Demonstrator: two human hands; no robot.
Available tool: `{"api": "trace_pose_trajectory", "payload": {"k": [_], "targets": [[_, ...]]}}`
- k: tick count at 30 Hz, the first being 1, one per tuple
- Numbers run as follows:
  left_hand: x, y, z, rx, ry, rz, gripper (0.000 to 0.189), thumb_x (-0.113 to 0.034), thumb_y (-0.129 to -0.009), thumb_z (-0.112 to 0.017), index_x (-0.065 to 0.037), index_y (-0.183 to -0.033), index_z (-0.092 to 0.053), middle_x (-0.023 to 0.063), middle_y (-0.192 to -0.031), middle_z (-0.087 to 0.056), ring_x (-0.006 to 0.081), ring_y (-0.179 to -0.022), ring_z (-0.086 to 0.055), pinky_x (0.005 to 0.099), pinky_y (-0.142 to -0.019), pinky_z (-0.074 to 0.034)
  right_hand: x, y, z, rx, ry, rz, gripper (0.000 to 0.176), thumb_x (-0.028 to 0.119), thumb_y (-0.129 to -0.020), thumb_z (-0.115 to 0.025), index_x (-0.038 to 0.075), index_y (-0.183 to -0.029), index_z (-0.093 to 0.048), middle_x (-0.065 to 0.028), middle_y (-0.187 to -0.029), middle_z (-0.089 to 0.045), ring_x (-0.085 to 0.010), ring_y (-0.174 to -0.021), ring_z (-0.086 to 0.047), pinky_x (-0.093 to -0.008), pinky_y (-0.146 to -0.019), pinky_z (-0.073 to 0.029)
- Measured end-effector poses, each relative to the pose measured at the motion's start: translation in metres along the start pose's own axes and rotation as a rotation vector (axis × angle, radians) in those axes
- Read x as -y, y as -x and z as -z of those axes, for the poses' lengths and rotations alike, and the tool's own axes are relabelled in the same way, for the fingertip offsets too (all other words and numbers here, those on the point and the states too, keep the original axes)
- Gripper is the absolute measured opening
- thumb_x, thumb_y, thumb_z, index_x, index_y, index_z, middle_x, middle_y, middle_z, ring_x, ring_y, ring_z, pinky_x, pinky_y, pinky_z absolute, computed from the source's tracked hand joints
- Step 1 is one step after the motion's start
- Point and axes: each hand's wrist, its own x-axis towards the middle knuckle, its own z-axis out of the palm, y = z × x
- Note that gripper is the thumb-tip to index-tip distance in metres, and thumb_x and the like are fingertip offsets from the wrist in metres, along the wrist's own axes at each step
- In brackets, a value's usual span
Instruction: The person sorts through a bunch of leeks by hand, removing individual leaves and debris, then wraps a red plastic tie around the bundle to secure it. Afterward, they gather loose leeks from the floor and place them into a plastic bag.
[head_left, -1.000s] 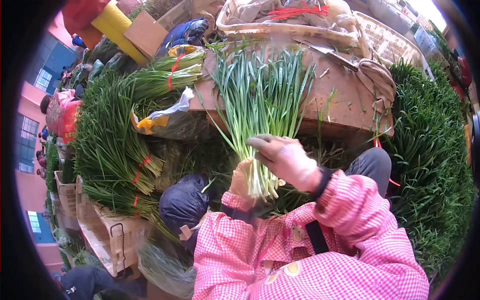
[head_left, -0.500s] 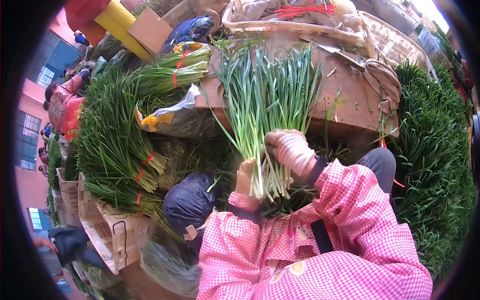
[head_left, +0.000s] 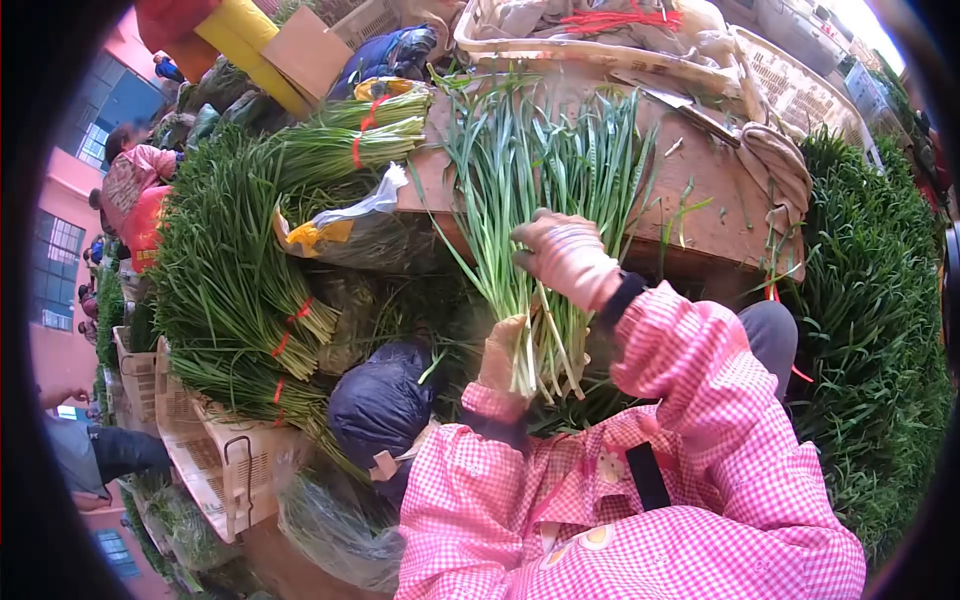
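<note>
The left hand (head_left: 503, 352) grips the chives (head_left: 540, 170) by their pale roots, upright before the table's (head_left: 700, 200) near edge. The right hand (head_left: 565, 255), curled around the stalks, has slid higher since earlier.

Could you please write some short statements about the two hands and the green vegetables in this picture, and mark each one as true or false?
1. The left hand grips the bunch of green stalks near its pale lower end. True.
2. The right hand is bare. False: it wears a light-coloured glove.
3. The tied bundles piled at the left carry red bands. True.
4. The right hand lies flat on the wooden board. False: it is on the stalks, higher up the bunch than the left hand.
5. The person's sleeve is plain blue. False: it is pink and white check.
</note>
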Motion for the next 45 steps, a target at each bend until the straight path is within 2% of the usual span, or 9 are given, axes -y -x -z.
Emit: {"api": "trace_pose_trajectory", "payload": {"k": [8,12,16,19,30,32,35,40,45], "targets": [[-0.002,-0.003,0.009,-0.041,-0.011,-0.109,0.05,-0.026,-0.082,-0.052,-0.002,-0.126,-0.046,0.0221,-0.122,-0.052,0.0369,-0.108,-0.053,0.0555,-0.091,-0.043,-0.025,-0.041,-0.026,0.036,0.194,-0.265,0.012,0.015,-0.072,-0.063,0.009,-0.08,-0.07,-0.0117,-0.076,-0.066,-0.0264,-0.067,-0.065,-0.0362,-0.058,-0.051],[-0.003,-0.003,0.014,0.061,0.133,0.064,0.058,-0.033,-0.085,-0.054,0.001,-0.129,-0.041,0.0281,-0.125,-0.046,0.0435,-0.111,-0.049,0.0618,-0.09,-0.041,-0.056,-0.034,-0.009,-0.508,-1.153,-0.534,0.015,0.016,-0.073,-0.072,0.006,-0.083,-0.068,-0.0047,-0.077,-0.066,-0.0125,-0.068,-0.058,-0.0262,-0.065,-0.046],[-0.002,-0.005,0.023,-0.036,0.064,0.047,0.053,-0.031,-0.085,-0.055,0.003,-0.124,-0.044,0.0292,-0.122,-0.048,0.0447,-0.109,-0.05,0.0636,-0.091,-0.039,-0.012,0.008,0.045,-0.02,-1.381,-0.265,0.015,0.015,-0.075,-0.071,0.004,-0.085,-0.068,-0.0019,-0.078,-0.066,-0.0105,-0.068,-0.057,-0.0267,-0.064,-0.047],[-0.001,-0.006,0.026,-0.144,0.114,-0.002,0.044,-0.027,-0.085,-0.055,0.004,-0.115,-0.051,0.0269,-0.114,-0.055,0.0435,-0.104,-0.054,0.0638,-0.09,-0.039,-0.008,0.022,0.016,0.241,-0.66,0.159,0.014,0.018,-0.072,-0.067,0.007,-0.08,-0.068,-0.0103,-0.074,-0.064,-0.0224,-0.069,-0.062,-0.032,-0.068,-0.049],[-0.005,-0.002,0.021,-0.058,0.015,0.164,0.044,-0.029,-0.085,-0.053,0.003,-0.115,-0.051,0.0238,-0.104,-0.06,0.0389,-0.089,-0.061,0.0542,-0.081,-0.049,0.006,-0.017,-0.041,0.143,0.408,-0.038,0.014,0.024,-0.072,-0.06,0.011,-0.074,-0.062,-0.0069,-0.073,-0.06,-0.0272,-0.075,-0.061,-0.0395,-0.065,-0.048],[-0.005,-0.004,0.029,-0.025,0.012,0.157,0.045,-0.026,-0.087,-0.052,0.005,-0.12,-0.047,0.0269,-0.111,-0.056,0.0421,-0.096,-0.058,0.0584,-0.082,-0.048,-0.019,-0.021,-0.029,-0.304,-0.148,-0.059,0.013,0.02,-0.076,-0.06,0.007,-0.076,-0.063,-0.0124,-0.076,-0.061,-0.03,-0.072,-0.061,-0.0375,-0.068,-0.049],[-0.005,-0.002,0.023,-0.074,-0.07,0.072,0.042,-0.016,-0.086,-0.056,0.004,-0.121,-0.044,0.0257,-0.112,-0.056,0.0409,-0.094,-0.059,0.0568,-0.078,-0.05,-0.022,-0.028,-0.002,-0.296,-0.422,-0.084,0.02,0.027,-0.078,-0.06,0.007,-0.083,-0.063,-0.0119,-0.083,-0.062,-0.029,-0.082,-0.061,-0.0384,-0.071,-0.048],[0.0,-0.001,0.015,-0.155,-0.169,-0.037,0.037,-0.009,-0.082,-0.06,0.002,-0.116,-0.048,0.0223,-0.106,-0.059,0.0374,-0.087,-0.062,0.052,-0.074,-0.053,0.0,-0.03,-0.008,0.199,0.141,-0.075,0.029,0.035,-0.075,-0.063,0.009,-0.089,-0.062,-0.0122,-0.087,-0.06,-0.0308,-0.082,-0.06,-0.0411,-0.071,-0.047],[0.001,-0.001,0.01,-0.21,-0.288,-0.104,0.038,-0.007,-0.081,-0.06,0.002,-0.116,-0.049,0.0213,-0.099,-0.062,0.0352,-0.08,-0.064,0.0463,-0.066,-0.056,-0.014,-0.057,-0.039,0.182,0.257,-0.14,0.021,0.028,-0.073,-0.063,0.008,-0.077,-0.063,-0.0136,-0.077,-0.063,-0.0321,-0.076,-0.062,-0.0408,-0.067,-0.049]]}}
